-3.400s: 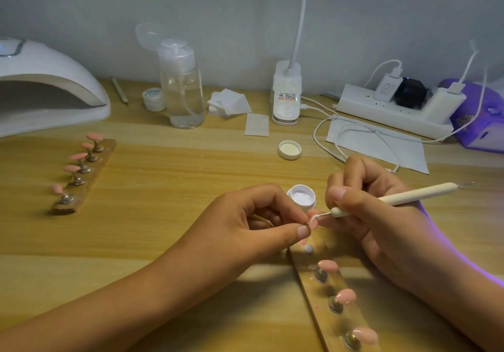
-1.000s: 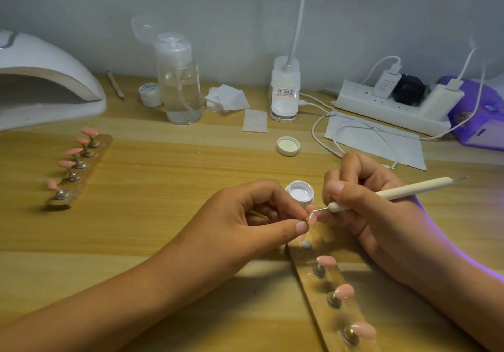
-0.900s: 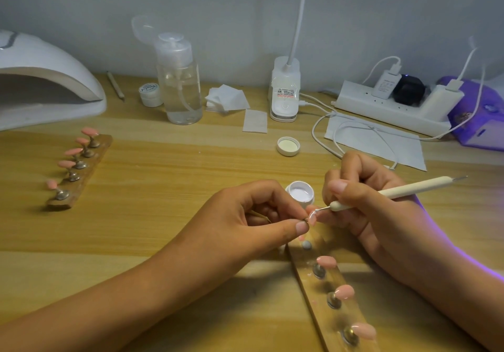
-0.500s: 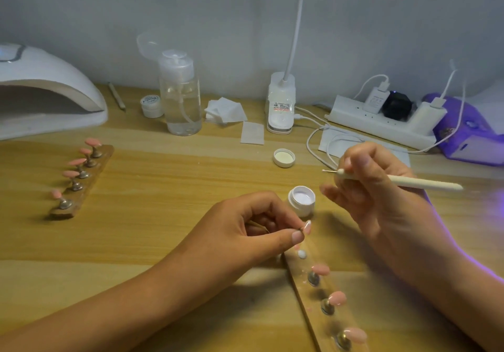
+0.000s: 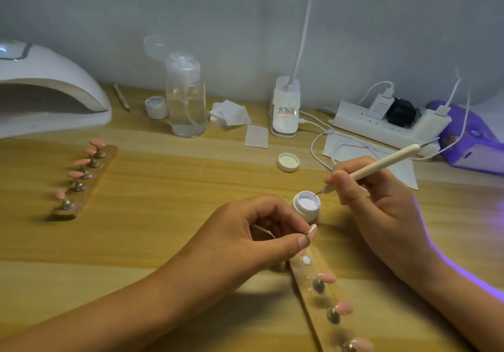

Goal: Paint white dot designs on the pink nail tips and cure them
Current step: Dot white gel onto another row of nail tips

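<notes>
Pink nail tip (image 5: 312,232) pinched between thumb and forefinger of left hand (image 5: 253,238), just above the far end of a wooden holder strip (image 5: 302,278) at the front edge of the bench (image 5: 163,215). Right hand (image 5: 381,207) curled round a dotting tool (image 5: 381,164), metal point at the far rim of the open pot of white gel (image 5: 307,204). Three more pink tips on that strip. Second strip (image 5: 87,179) with five pink tips toward the left edge. Curing lamp (image 5: 49,92) in the back left corner. Loose lid (image 5: 288,162) behind the pot.
</notes>
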Tool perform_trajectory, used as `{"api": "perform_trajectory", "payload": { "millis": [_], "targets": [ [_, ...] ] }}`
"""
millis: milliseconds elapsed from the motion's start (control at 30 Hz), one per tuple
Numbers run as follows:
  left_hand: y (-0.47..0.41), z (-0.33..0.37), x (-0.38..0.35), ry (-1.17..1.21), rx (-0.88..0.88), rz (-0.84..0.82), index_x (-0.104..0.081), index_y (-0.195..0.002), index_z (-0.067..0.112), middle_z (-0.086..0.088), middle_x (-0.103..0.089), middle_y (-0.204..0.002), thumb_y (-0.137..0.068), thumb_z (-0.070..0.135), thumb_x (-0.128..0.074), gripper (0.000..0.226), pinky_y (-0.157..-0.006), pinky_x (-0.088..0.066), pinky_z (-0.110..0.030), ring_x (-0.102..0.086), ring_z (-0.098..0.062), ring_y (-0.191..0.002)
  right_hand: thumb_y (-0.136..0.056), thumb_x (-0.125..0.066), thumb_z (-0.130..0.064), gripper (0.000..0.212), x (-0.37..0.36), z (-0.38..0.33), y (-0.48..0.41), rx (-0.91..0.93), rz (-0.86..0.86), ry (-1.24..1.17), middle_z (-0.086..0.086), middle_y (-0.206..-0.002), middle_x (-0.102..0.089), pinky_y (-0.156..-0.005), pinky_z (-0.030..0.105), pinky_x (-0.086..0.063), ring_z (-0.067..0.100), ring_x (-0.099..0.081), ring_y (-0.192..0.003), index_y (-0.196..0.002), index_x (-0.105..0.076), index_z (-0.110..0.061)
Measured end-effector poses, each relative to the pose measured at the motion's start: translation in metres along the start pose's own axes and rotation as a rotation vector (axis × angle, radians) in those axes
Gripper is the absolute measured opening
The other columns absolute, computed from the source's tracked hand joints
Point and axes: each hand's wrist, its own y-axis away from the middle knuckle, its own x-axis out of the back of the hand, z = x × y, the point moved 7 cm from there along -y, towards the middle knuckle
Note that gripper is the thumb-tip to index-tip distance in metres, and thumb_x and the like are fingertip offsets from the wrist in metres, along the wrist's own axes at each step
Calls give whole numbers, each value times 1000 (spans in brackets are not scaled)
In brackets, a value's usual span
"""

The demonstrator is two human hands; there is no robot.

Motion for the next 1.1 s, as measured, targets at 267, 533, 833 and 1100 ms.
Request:
{"api": "perform_trajectory", "payload": {
  "millis": [267, 533, 833, 1100],
  "targets": [
    [0, 2, 0, -7, 3, -2, -73, -84, 20, 3, -70, -74, -82, 11, -74, 9, -62, -51, -17, -62, -4, -68, -93, -50, -38, 16, -13, -3, 0, 108, -129, 238, -12, -80, -58, -63, 28, -43, 18, -53, -71, -88, -58, -25],
    [1, 3, -1, -10, -3, 3, -72, -84, 21, 6, -69, -72, -79, 19, -72, 5, -62, -54, -20, -61, -4, -66, -93, -51, -31, 11, -5, -9, 2, 161, -50, 152, -8, -81, -58, -67, 31, -47, 21, -56, -74, -92, -58, -23],
    [1, 2, -1, -20, 3, -11, -72, -82, 24, 6, -68, -73, -77, 22, -71, 5, -62, -53, -20, -60, -5, -67, -79, -69, -41, 19, -2, 31, 1, -330, 5, -555, -2, -73, -59, -84, 42, -56, 4, -60, -71, -83, -72, -23],
    [0, 1, -3, -45, -7, -21, -72, -83, 23, -3, -72, -82, -77, 22, -72, 5, -73, -54, -26, -63, -8, -76, -77, -73, -43, 26, -5, 27, 5, -343, -31, -560, -2, -73, -60, -80, 42, -58, 6, -60, -69, -84, -71, -19]
  ]
}}
